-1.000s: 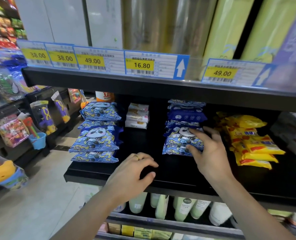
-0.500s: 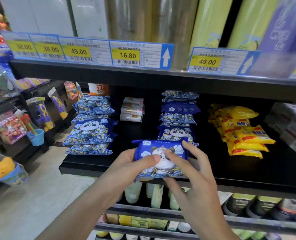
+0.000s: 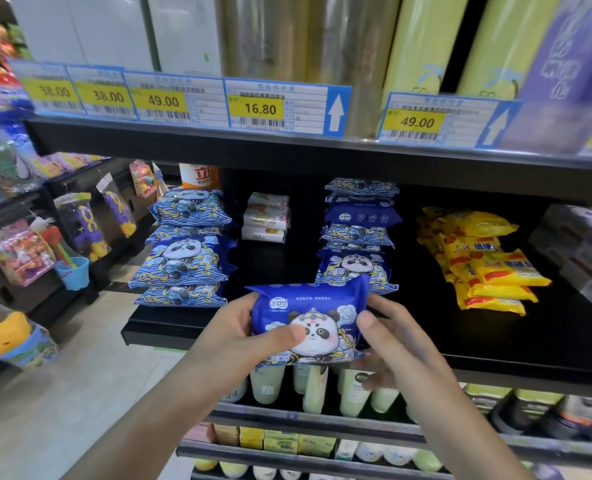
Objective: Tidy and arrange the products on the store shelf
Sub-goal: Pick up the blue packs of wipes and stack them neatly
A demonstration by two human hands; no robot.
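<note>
Black shelf (image 3: 495, 344), centre of frame. On it, left to right: stack of blue panda packs (image 3: 187, 247); small white boxes (image 3: 266, 218) at back; second blue stack (image 3: 358, 233); yellow packs (image 3: 484, 261) at right.

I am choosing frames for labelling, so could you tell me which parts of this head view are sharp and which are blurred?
Head view: the panda pack in both hands is sharp, as is the 16.80 price tag; the 38.00 tags at left and the purple roll at right smear; the shelf's back sits in deep shadow.
</note>
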